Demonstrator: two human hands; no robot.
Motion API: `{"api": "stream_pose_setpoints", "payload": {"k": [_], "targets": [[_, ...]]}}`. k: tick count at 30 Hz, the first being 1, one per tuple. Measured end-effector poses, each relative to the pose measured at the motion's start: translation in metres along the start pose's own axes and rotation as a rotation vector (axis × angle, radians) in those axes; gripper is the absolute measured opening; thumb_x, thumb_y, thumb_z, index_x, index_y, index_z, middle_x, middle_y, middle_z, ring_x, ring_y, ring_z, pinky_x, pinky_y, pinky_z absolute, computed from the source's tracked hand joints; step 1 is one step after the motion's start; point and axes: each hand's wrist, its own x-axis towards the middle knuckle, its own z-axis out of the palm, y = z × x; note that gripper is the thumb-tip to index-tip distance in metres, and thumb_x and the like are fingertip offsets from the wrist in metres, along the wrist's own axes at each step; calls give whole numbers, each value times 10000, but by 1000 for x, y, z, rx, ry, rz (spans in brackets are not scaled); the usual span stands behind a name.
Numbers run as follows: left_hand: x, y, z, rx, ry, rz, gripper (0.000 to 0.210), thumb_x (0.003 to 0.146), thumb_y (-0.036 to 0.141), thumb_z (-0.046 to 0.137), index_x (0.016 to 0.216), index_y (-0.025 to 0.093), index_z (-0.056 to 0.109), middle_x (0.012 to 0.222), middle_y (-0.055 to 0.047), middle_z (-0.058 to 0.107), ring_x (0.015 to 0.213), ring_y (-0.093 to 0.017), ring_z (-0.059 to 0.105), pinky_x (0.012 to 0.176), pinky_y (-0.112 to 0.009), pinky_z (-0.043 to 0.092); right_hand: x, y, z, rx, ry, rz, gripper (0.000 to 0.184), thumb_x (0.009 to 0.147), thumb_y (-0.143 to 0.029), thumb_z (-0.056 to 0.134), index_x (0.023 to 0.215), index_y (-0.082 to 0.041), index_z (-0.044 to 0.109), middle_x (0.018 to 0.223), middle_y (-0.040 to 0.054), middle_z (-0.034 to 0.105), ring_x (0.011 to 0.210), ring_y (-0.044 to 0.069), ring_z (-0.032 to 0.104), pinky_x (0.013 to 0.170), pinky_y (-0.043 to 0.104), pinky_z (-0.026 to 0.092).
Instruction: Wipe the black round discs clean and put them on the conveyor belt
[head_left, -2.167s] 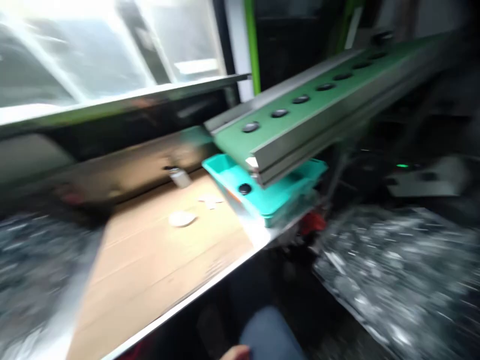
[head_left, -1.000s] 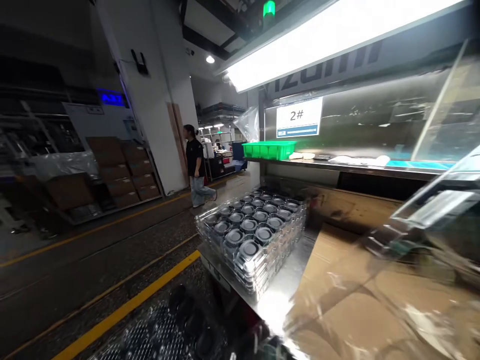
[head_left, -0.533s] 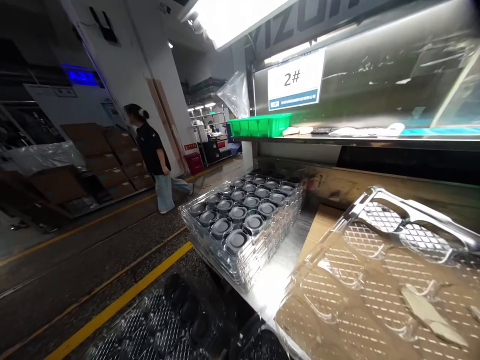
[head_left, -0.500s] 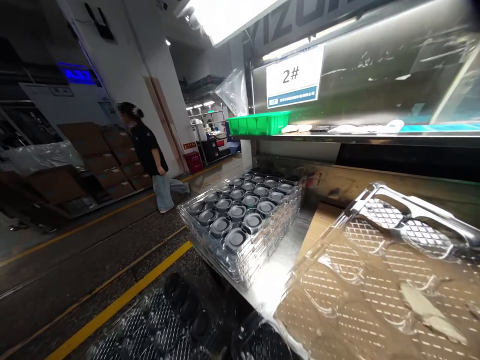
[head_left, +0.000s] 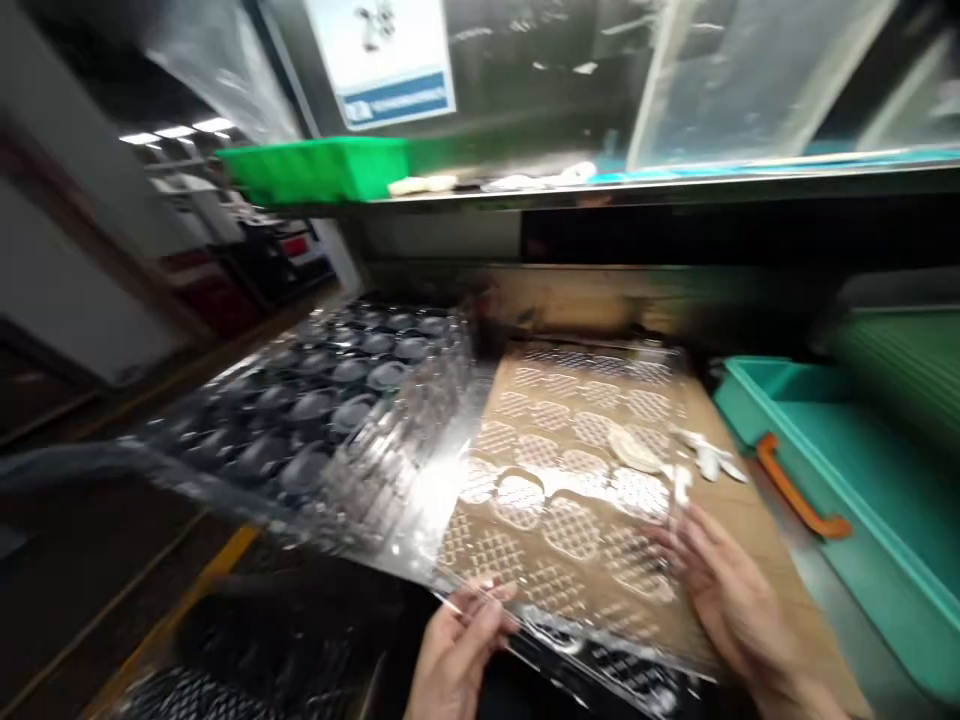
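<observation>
A clear plastic blister tray (head_left: 570, 525) with rows of rounded, crosshatched pockets lies low over a sheet of brown cardboard (head_left: 795, 610). My left hand (head_left: 457, 645) pinches its near left edge between thumb and fingers. At the tray's right edge is my right hand (head_left: 731, 590), somewhat smeared by motion, its fingers curled on the rim. White finger cots or glove-like scraps (head_left: 709, 455) lie at the right side of the cardboard. A pale flat piece (head_left: 634, 450) shows near them, on or under the tray; I cannot tell which.
To the left stands a stack of clear trays (head_left: 405, 450) holding dark round parts. A teal bin (head_left: 750, 395) with an orange handle (head_left: 799, 495) sits at the right. Above runs a shelf with a green basket (head_left: 322, 170). More dark trays (head_left: 247, 650) are low at left.
The view has swung right and is blurred. Both my hands have come into view at the clear tray's edges. The teal bin now shows; the walking person is out of view.
</observation>
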Motion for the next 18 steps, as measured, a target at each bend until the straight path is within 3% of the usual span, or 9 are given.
{"api": "stream_pose_setpoints", "payload": {"k": [8,11,18], "targets": [[2,10,4,124,-11,-38,541,709,337,783,1160,118,580,1107,-148,686,825,-179,663,776,-285,513,0,5,5,104,-121,-64,543,858,-388,686,1340,-238,487,1128,97,640,947,218,643,793,326,534],[-1,14,7,140,-67,-66,517,741,317,759,1186,130,574,1157,-131,666,866,-169,653,820,-280,505,0,1,7,100,-113,-71,541,856,-391,687,1333,-232,490,1091,92,650,930,211,646,776,310,529],[-2,10,8,124,-38,-22,501,757,342,746,1159,102,568,1135,-167,672,845,-168,654,773,-281,494,-7,-1,-1,59,-51,9,648,758,-420,776,1315,-234,502,1138,93,642,956,228,641,793,307,544]]}}
